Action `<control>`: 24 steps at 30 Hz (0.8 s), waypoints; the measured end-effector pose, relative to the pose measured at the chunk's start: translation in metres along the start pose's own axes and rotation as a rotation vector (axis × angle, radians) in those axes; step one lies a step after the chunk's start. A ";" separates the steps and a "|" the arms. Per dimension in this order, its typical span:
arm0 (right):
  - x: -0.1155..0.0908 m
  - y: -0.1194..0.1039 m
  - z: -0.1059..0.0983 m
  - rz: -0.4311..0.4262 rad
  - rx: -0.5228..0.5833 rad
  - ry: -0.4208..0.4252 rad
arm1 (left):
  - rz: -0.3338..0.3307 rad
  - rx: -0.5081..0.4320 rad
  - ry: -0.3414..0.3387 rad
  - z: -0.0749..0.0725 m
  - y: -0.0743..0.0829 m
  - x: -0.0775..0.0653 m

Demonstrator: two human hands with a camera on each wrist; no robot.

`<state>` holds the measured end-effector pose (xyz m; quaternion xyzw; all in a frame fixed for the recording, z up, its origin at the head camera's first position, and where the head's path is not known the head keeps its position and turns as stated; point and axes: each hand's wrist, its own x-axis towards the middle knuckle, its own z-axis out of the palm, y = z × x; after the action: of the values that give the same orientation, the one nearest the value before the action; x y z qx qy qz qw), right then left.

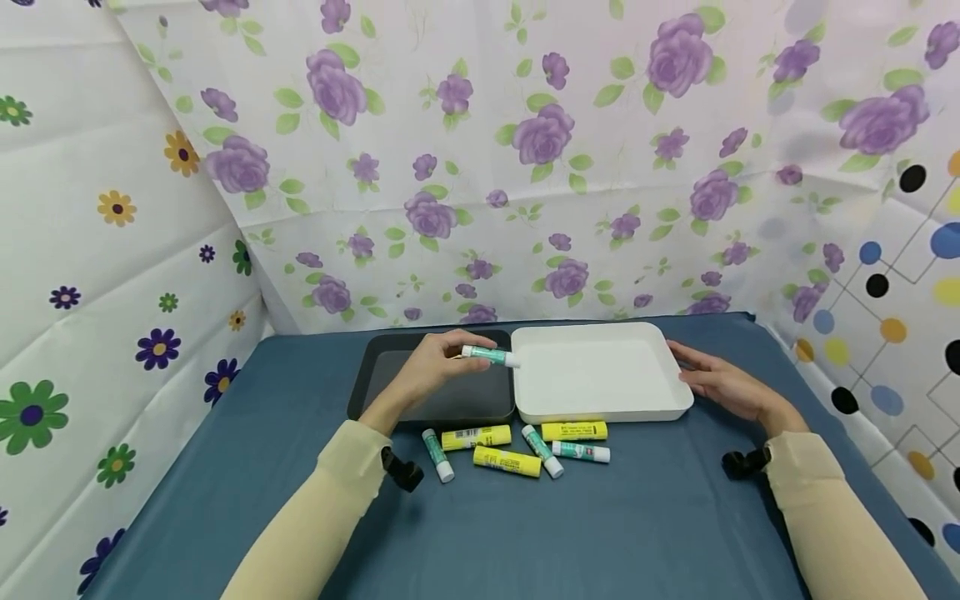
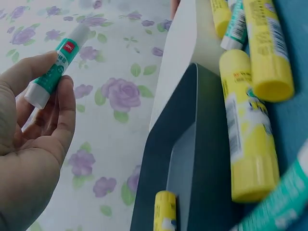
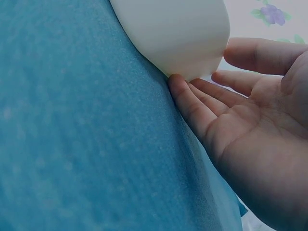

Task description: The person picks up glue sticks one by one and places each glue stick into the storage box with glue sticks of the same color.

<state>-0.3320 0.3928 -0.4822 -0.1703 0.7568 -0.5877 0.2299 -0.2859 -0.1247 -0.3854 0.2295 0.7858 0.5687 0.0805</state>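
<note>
My left hand (image 1: 431,371) pinches a green-and-white glue stick (image 1: 487,356) between thumb and fingers, above the dark grey tray (image 1: 427,408). The stick's right end reaches over the left rim of the white tray (image 1: 592,375). In the left wrist view, a yellow glue stick (image 2: 165,211) lies inside the dark tray. With fingers fairly straight, my right hand (image 1: 727,385) touches the right end of the white tray; the right wrist view shows its fingertips (image 3: 178,83) against the tray wall.
In front of the trays lie several glue sticks, among them a yellow one (image 1: 507,462) and a green-and-white one (image 1: 438,456). The trays stand side by side on a blue cloth (image 1: 600,533). A flowered curtain (image 1: 465,167) hangs behind.
</note>
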 end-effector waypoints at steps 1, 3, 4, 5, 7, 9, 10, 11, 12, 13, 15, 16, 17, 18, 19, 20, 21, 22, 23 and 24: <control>0.000 0.001 0.000 0.001 0.002 0.000 | 0.001 -0.005 0.004 0.002 0.000 0.003; 0.000 0.002 0.001 0.004 0.002 0.000 | 0.001 -0.010 0.013 0.006 0.000 0.009; 0.000 0.002 0.001 0.004 0.003 0.001 | 0.001 -0.012 0.017 0.007 0.001 0.012; 0.000 0.002 0.001 0.005 0.004 0.002 | -0.002 -0.013 0.023 0.009 0.002 0.015; 0.000 0.001 0.001 0.004 0.006 0.003 | -0.003 -0.015 0.033 0.012 0.004 0.022; 0.000 0.000 0.001 0.003 0.009 0.003 | -0.002 -0.004 0.046 0.016 0.007 0.028; 0.000 0.000 0.001 0.002 0.011 0.003 | 0.002 0.004 0.051 0.017 0.008 0.031; 0.000 0.000 0.001 0.002 0.012 0.003 | 0.006 0.015 0.055 0.019 0.009 0.035; 0.000 -0.001 0.001 0.002 0.012 0.003 | 0.011 0.025 0.057 0.020 0.010 0.038; 0.000 -0.001 0.001 0.003 0.013 0.003 | 0.016 0.035 0.059 0.021 0.010 0.042; 0.000 0.000 0.000 0.005 0.013 0.005 | 0.025 0.041 0.062 0.024 0.010 0.048; 0.000 0.000 0.000 0.005 0.014 0.006 | 0.027 0.039 0.064 0.025 0.010 0.051; 0.000 0.000 0.000 0.005 0.013 0.007 | 0.027 0.033 0.065 0.026 0.010 0.054; 0.000 0.000 0.000 0.005 0.013 0.007 | 0.027 0.021 0.067 0.028 0.009 0.057; 0.000 0.001 0.000 0.003 0.014 0.007 | 0.028 0.012 0.069 0.029 0.009 0.059; 0.000 0.001 0.000 0.002 0.014 0.008 | 0.027 0.003 0.074 0.030 0.009 0.062; 0.000 0.001 0.000 0.000 0.015 0.007 | 0.024 -0.004 0.078 0.032 0.008 0.064; 0.000 0.001 0.000 -0.002 0.015 0.007 | 0.022 -0.012 0.082 0.033 0.008 0.067; 0.000 0.001 0.000 -0.002 0.016 0.007 | 0.019 -0.018 0.087 0.034 0.008 0.069; 0.000 0.001 0.000 -0.002 0.017 0.007 | 0.017 -0.020 0.091 0.036 0.007 0.071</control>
<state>-0.3320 0.3927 -0.4834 -0.1671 0.7525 -0.5950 0.2278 -0.3327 -0.0599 -0.3815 0.2092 0.7808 0.5872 0.0423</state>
